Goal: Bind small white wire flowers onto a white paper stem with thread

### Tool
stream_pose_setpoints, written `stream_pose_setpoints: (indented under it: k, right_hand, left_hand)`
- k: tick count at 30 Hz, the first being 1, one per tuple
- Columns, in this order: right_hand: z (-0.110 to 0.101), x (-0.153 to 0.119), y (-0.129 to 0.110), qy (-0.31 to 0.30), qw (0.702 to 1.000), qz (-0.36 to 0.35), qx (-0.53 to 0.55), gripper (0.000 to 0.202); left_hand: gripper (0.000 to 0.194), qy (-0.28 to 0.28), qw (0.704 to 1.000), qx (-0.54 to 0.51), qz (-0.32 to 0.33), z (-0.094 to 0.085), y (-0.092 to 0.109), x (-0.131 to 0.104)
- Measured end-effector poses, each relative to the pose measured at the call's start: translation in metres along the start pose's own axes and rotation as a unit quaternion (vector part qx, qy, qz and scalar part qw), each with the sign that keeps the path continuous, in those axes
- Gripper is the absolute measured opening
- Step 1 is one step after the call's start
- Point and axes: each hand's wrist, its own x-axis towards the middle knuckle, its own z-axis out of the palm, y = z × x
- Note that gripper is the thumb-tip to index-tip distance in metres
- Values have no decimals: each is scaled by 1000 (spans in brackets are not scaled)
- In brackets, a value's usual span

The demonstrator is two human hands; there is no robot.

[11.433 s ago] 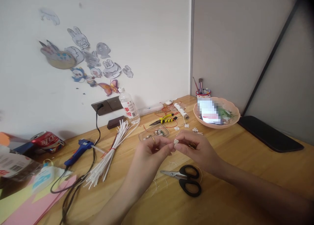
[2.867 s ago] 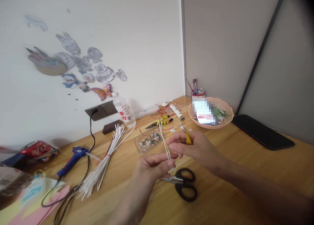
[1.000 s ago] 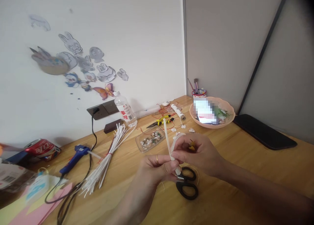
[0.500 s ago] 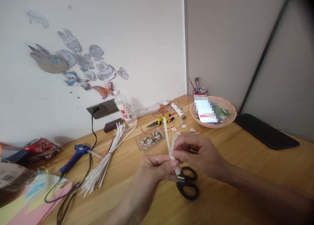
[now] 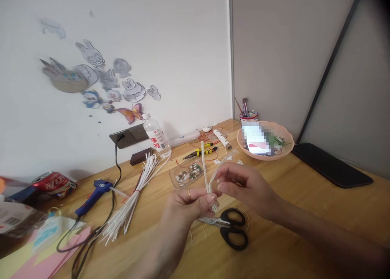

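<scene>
My left hand (image 5: 195, 204) pinches a small bunch of thin white strips (image 5: 203, 161) upright between thumb and fingers. Above this grip the strips part into a V, one arm leaning left and the other right. My right hand (image 5: 243, 185) is closed at the right-hand arm, its thumb and forefinger at the strip; its other fingers are partly hidden. Black-handled scissors (image 5: 234, 239) lie on the table just below both hands. A tied bundle of similar white strips (image 5: 134, 202) rests to the left.
A clear tray of beads (image 5: 187, 175), yellow-black pliers (image 5: 204, 151) and a bottle (image 5: 157, 137) stand behind the hands. To the left lie a blue glue gun (image 5: 93, 197) with its cord and a can (image 5: 55, 184). A pink bowl (image 5: 266, 157) holding a phone is at right.
My left hand has shifted slightly left and down with the strips. The strips' upper ends are spread wider apart, and more of the scissors' blades shows.
</scene>
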Motion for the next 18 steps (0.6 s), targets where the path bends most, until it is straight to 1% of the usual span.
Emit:
stream_pose_setpoints:
  k: [3,5,7,9,12,13,16,18]
  right_hand:
    - [0,-2,-3,-63,997,29,42,13]
    - [0,-3,-4,-84,996,35,24,13]
    - [-1,-3,-4,-71,997,24,-27,11]
    - [-2,-1,-3,-42,996,11,-76,18]
    - [-4,1,-1,-8,994,11,-113,28]
    - [-5,2,-1,-3,993,16,-119,26]
    - [-6,1,-2,8,990,34,-137,13]
    - [-5,0,-3,16,988,27,-154,12]
  left_hand:
    - [8,8,1000,1,9,-1,1,1]
    - [7,9,1000,-2,15,-1,1,2]
    - [7,16,1000,-5,22,-2,2,2]
    - [8,29,999,-5,28,-2,2,3]
    - [9,42,999,5,34,-5,2,3]
    - [9,45,998,8,34,-5,2,3]
    - [10,45,998,16,37,-7,1,3]
    - [11,40,998,23,37,-8,2,3]
